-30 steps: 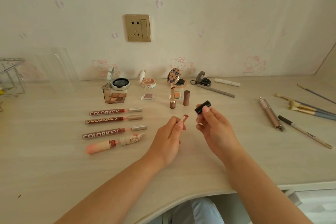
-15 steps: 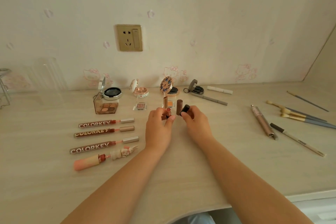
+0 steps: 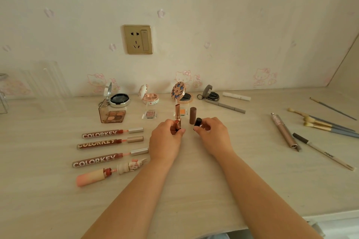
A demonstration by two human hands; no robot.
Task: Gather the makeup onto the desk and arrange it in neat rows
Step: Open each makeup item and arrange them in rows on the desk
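My left hand (image 3: 166, 139) is closed on an uncapped lipstick (image 3: 178, 125), held upright on the desk (image 3: 194, 190) with its reddish tip showing. My right hand (image 3: 212, 135) pinches the black cap (image 3: 197, 122) just to the right of it. Right behind them stand a rose-gold lipstick (image 3: 177, 111) and a brown tube (image 3: 193, 115). To the left lie three COLORKEY lip glosses (image 3: 101, 133) in a row, with a pink gloss (image 3: 90, 179) below them. An eyeshadow palette (image 3: 112, 116) and open compacts (image 3: 119, 100) line the back.
On the right lie a rose-gold pen (image 3: 284, 134), a white pencil (image 3: 322, 151) and several brushes (image 3: 326, 124). A grey pencil (image 3: 226, 105) and white stick (image 3: 236, 96) lie at the back. A wall socket (image 3: 138, 39) sits above. The desk's front edge curves near my arms.
Both hands have moved away from me to the standing lipsticks, carrying the lipstick and the cap. The lipstick now stands upright on the desk.
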